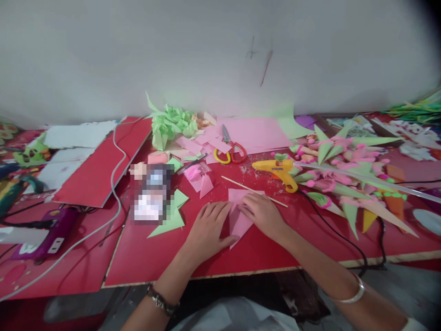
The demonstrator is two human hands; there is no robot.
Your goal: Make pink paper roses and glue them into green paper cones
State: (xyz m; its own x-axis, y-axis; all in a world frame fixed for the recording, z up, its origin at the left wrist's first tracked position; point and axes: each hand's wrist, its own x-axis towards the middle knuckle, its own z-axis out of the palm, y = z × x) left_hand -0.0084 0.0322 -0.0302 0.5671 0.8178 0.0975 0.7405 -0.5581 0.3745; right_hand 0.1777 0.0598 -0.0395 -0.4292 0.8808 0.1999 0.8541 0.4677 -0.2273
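Observation:
A pink sheet of paper (237, 222), partly folded, lies on the red tabletop between my hands. My left hand (210, 227) rests at its left side, fingers stretched out and the thumb tip on the paper's lower edge. Over the paper's right side is my right hand (263, 214), its fingers bent together and pressing the paper down; part of the sheet is hidden under it. Just behind, a thin wooden stick (253, 191) runs at a slant past my right hand. Green paper pieces (174, 218) lie to the left of my left hand.
A yellow glue gun (280, 172) with a long clear glue stick lies behind my right hand, its cord trailing right. Scissors (229, 149), a blurred-out phone-like object (153, 191), a pile of paper cones (330, 170) and a purple power strip (51, 234) surround the workspace.

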